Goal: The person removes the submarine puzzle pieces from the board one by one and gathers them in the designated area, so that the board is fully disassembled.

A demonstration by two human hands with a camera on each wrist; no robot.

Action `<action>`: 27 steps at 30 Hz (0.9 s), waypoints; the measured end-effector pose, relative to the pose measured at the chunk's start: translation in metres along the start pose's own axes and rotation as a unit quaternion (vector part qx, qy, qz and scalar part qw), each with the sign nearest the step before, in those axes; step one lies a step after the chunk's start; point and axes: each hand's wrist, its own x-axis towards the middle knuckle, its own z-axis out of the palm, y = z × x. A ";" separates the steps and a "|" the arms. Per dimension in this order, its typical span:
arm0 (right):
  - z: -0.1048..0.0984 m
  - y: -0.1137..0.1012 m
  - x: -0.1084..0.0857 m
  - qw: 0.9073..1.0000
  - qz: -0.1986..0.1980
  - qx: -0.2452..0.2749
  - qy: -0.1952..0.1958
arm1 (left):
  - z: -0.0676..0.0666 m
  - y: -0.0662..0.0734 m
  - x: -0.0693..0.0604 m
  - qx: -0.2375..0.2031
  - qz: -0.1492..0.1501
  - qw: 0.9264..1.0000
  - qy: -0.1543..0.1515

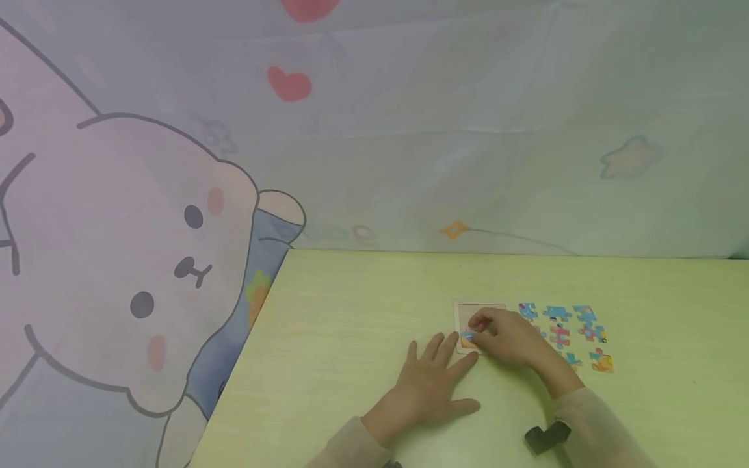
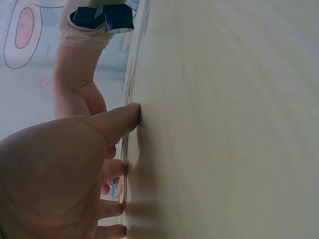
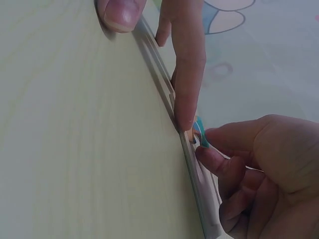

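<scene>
A small square puzzle tray [image 1: 457,325] with a pale rim lies on the table. At its lower left corner a blue and orange puzzle piece [image 1: 467,337] shows beside the right fingertips. My right hand [image 1: 508,335] reaches over the tray; in the right wrist view, its thumb and index finger pinch a teal-edged puzzle piece [image 3: 201,133] at the tray's edge. My left hand [image 1: 430,387] rests on the table with its fingers spread, one fingertip against the tray's rim. The right hand hides much of the tray's inside.
Several loose puzzle pieces [image 1: 560,335] lie to the right of the tray, some partly behind the right hand and wrist. The light yellow-green table [image 1: 328,338] meets a printed cloth backdrop [image 1: 409,162] at its far edge.
</scene>
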 end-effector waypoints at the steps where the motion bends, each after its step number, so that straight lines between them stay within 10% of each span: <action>1: 0.000 0.000 -0.001 1.000 0.000 0.004 0.002 | -0.001 0.000 0.000 0.001 0.000 1.000 -0.001; 27: -0.037 0.031 -0.039 0.999 0.007 0.025 0.045 | -0.001 0.002 0.001 0.000 -0.004 1.000 -0.001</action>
